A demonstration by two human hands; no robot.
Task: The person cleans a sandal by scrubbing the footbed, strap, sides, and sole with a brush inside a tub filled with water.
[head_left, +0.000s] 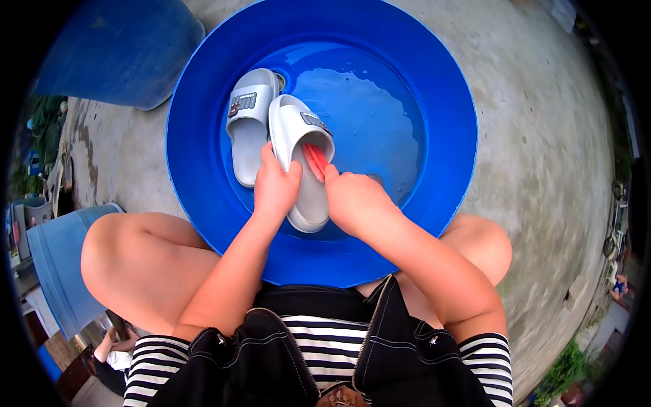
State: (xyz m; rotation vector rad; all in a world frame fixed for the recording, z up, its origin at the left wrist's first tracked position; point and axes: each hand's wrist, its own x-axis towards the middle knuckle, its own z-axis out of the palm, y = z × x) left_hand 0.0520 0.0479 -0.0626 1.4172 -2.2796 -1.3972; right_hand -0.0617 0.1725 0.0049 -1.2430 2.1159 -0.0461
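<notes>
A pale grey slide sandal (308, 207) is tilted over the big blue tub, its left edge pinched by my left hand (277, 183). My right hand (359, 200) is closed on a red brush (314, 161), whose bristled end reaches under the sandal's strap, against the insole. The second grey sandal (249, 136) lies in the tub just left of the first, with a dark badge on its strap. Shallow water (359, 108) covers the bottom of the blue tub (447, 136).
A large dark blue container (122, 54) stands at the upper left, and a lighter blue bucket (74, 264) beside my left knee. Concrete ground (536, 169) surrounds the tub. Another person (115, 349) is partly visible at the lower left.
</notes>
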